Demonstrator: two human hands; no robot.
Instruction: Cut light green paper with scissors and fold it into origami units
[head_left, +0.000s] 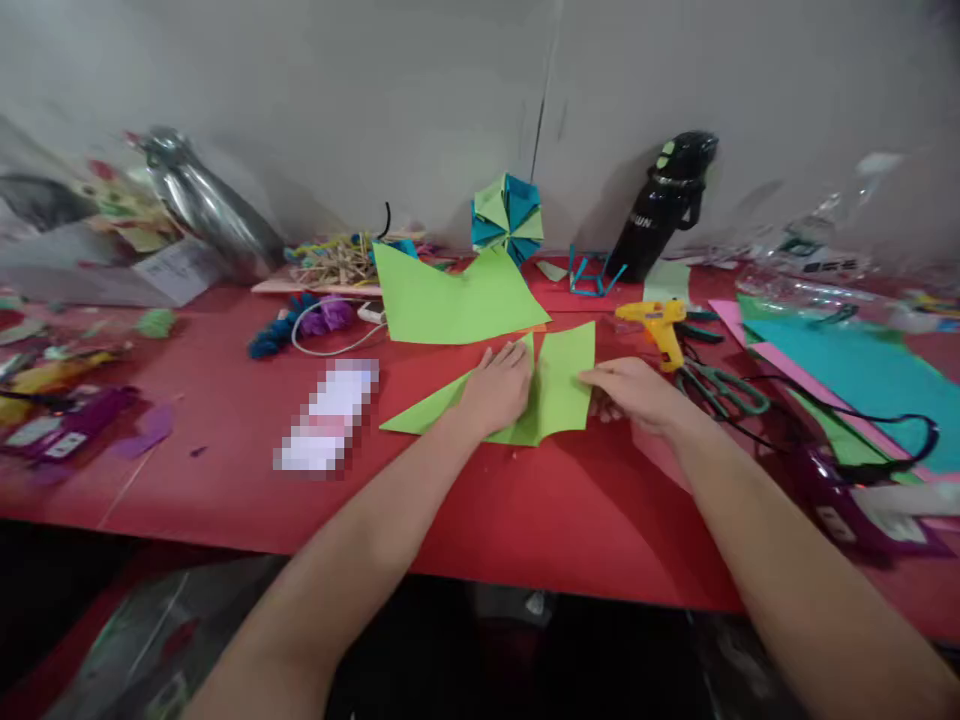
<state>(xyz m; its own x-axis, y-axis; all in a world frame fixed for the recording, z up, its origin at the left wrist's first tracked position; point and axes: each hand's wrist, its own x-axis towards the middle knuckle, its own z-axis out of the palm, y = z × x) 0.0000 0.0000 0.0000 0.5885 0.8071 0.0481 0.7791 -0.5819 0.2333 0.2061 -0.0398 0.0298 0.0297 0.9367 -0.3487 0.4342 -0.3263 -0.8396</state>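
A folded sheet of lime-green paper [564, 385] lies on the red tabletop in front of me. My left hand [498, 388] presses on its left part with fingers laid out flat. At the paper's right edge, my right hand [628, 390] pinches it between thumb and fingers, and this flap is lifted a little. Behind both hands rests another lime-green sheet [457, 300] with a notched upper edge. Part of the folded sheet is hidden under my left hand.
A yellow glue gun [654, 322] and green-handled scissors [724, 390] lie to the right, near coloured sheets [855, 370]. A phone [328, 415] is at left. Along the wall stand a paper ball [508, 220], a black bottle [661, 205] and a metal jug [210, 205].
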